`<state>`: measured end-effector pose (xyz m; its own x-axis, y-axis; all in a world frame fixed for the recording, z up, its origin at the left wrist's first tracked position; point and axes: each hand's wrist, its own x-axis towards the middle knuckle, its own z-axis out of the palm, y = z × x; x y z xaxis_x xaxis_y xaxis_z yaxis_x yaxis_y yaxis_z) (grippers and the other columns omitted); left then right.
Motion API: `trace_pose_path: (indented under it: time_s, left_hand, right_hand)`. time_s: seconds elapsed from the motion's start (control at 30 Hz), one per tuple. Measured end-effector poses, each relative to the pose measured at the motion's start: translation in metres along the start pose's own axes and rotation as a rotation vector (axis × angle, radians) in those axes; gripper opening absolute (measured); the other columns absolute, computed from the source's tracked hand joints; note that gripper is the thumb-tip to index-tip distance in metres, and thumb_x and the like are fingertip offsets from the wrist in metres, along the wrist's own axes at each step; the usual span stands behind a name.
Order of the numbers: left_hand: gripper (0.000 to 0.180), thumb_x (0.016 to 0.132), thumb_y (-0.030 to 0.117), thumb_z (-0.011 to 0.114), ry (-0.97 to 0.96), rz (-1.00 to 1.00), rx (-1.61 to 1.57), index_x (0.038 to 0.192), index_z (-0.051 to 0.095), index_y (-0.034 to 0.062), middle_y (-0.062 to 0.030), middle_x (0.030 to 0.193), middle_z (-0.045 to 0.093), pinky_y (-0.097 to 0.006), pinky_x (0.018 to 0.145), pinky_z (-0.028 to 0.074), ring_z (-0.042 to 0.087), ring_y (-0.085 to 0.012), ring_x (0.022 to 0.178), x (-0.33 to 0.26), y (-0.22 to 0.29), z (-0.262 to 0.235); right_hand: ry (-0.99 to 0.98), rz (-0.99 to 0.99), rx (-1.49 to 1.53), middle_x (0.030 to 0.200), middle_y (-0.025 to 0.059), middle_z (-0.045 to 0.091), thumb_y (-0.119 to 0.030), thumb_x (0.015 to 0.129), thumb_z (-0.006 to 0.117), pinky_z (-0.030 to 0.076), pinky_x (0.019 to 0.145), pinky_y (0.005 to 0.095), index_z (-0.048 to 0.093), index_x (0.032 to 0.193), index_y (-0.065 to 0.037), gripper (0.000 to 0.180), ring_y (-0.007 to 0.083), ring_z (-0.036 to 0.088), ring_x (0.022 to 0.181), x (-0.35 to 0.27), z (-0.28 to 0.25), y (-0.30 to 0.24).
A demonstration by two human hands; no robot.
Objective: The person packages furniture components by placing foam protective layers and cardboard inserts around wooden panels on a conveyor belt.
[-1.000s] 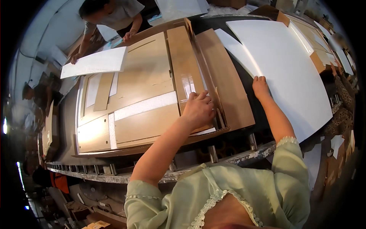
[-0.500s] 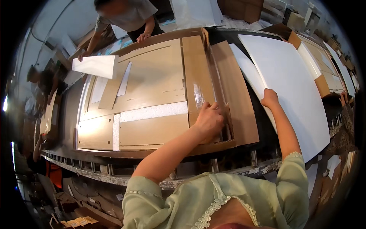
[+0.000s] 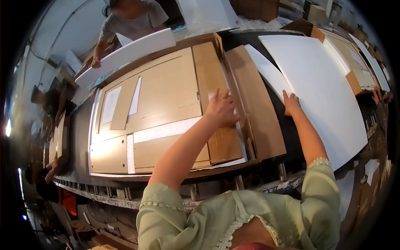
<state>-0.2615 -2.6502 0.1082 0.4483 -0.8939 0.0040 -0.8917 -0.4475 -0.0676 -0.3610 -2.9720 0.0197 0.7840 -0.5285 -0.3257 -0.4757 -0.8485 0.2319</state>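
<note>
In front of me lies an open cardboard box (image 3: pixel 248 137) packed with flat tan panels (image 3: pixel 166 87) and white foam strips (image 3: pixel 166 129). My left hand (image 3: pixel 223 109) is over the brown, shiny long piece (image 3: pixel 227 146) along the box's right side, its fingers apart and slightly bent. It seems to touch that piece. To the right, my right hand (image 3: pixel 291 104) rests at the left edge of a large white sheet (image 3: pixel 321 83), fingers stretched out. Part of another white sheet (image 3: pixel 266 66) shows beneath it.
Across the box a person (image 3: pixel 133 25) holds a long white strip (image 3: pixel 129 54) above the far edge. A cardboard flap (image 3: pixel 258 104) spreads right of the box. Another packed box (image 3: pixel 346 58) stands far right. A roller conveyor (image 3: pixel 193 192) runs underneath. More people work at the left.
My left hand has moved up and away from the box's near right corner. My right hand's fingers have straightened from a closed grip. The other person's white strip has swung round lengthwise toward the far edge.
</note>
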Motion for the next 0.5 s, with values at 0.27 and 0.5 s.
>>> trace_pose_path:
  time_s: [0.27, 0.5]
  left_hand:
    - [0.025, 0.079, 0.024, 0.056, 0.229, -0.006, -0.053, 0.076, 0.071, 0.0050, -0.0050, 0.091, 0.063, -0.052, 0.112, 0.027, 0.049, -0.0229, 0.117, 0.000, -0.008, 0.015]
    - [0.022, 0.079, 0.023, 0.056, 0.422, 0.096, -0.067, 0.075, 0.065, 0.0036, -0.0081, 0.095, 0.061, -0.047, 0.099, 0.038, 0.047, -0.0269, 0.119, 0.006, -0.004, 0.029]
  right_hand:
    - [0.007, -0.181, -0.033, 0.104, 0.0205, 0.065, -0.012, 0.068, 0.077, 0.054, 0.086, 0.0400, 0.038, 0.134, 0.002, 0.078, 0.0359, 0.064, 0.099, -0.004, -0.005, 0.003]
    - [0.233, -0.039, 0.353, 0.096, 0.0244, 0.066, -0.018, 0.060, 0.073, 0.054, 0.084, 0.0438, 0.053, 0.119, 0.001, 0.065, 0.0399, 0.065, 0.094, -0.023, -0.026, 0.023]
